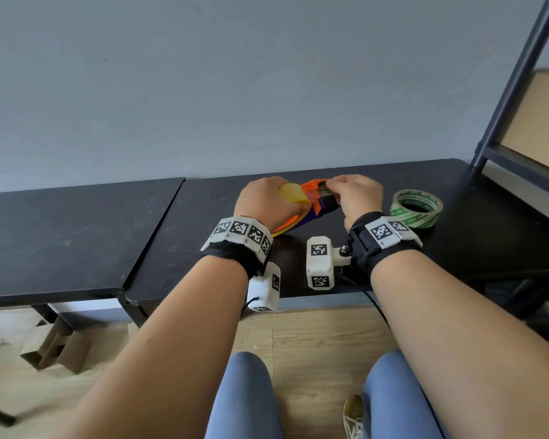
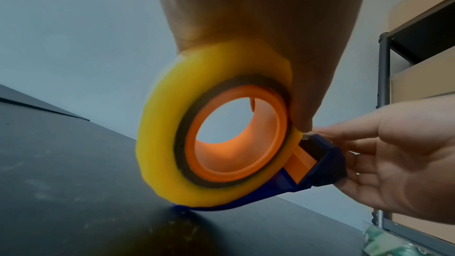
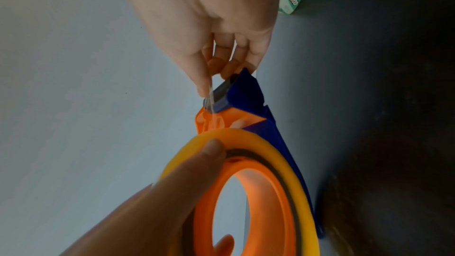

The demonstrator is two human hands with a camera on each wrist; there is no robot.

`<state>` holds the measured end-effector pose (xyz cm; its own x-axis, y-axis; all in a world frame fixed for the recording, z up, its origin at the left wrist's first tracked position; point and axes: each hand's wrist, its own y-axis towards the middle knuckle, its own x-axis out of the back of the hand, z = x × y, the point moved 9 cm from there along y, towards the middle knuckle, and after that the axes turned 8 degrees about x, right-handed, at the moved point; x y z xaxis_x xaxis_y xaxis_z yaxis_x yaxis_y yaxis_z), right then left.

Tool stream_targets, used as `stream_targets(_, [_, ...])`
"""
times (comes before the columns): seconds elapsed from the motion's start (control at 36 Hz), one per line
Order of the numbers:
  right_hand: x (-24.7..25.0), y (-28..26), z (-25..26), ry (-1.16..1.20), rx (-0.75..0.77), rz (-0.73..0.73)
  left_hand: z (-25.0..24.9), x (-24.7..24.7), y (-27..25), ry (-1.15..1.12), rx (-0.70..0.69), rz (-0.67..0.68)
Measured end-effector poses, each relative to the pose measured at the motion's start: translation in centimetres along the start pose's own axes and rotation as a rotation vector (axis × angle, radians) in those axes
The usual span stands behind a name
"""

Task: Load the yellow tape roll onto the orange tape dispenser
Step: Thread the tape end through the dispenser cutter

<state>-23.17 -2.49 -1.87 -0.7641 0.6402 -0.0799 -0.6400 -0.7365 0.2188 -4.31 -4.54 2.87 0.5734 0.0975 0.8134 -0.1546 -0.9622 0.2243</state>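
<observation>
Over the table, left hand grips the yellow roll on the orange dispenser; right hand pinches the tape end, which may slip and restick.

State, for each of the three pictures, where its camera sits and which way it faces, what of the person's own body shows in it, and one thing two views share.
Head: looks forward and down at the black table; both forearms, hands, knees show.
Left wrist: looks along the left hand at the yellow tape roll; the right hand shows.
Right wrist: looks along the right hand at the orange tape dispenser; the left thumb shows.
Shared: the green tape roll, in all three.
</observation>
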Motion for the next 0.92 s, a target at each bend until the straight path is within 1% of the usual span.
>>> stream_targets(0.22, [0.8, -0.2, -0.3, 0.041, 0.012, -0.108, 0.1, -0.4, 0.2, 0.001, -0.022, 0.022])
stream_targets(0.33, [0.8, 0.2, -0.1, 0.061, 0.01, -0.128, 0.5, -0.7, 0.5, -0.037, -0.013, 0.084])
stream_targets(0.47, [-0.1, 0.8, 0.1, 0.092, 0.008, -0.074, 0.6, -0.5, 0.8, -0.055, -0.028, 0.066])
stream_targets(0.58, [-1.0, 0.8, 0.1, 0.053, -0.036, 0.047, 0.8, -0.6, 0.8, -0.065, -0.022, 0.041])
stream_targets(0.64, [-1.2, 0.6, 0.4, 0.044, -0.035, 0.1, 0.8, -0.7, 0.7, -0.063, -0.023, 0.038])
stream_targets(0.83, [-0.9, 0.2, 0.8, -0.022, -0.006, 0.097, 0.6, -0.7, 0.7, -0.04, -0.017, 0.056])
stream_targets(0.92, [-1.1, 0.3, 1.0, -0.037, 0.013, 0.118, 0.7, -0.7, 0.8, -0.022, -0.016, 0.069])
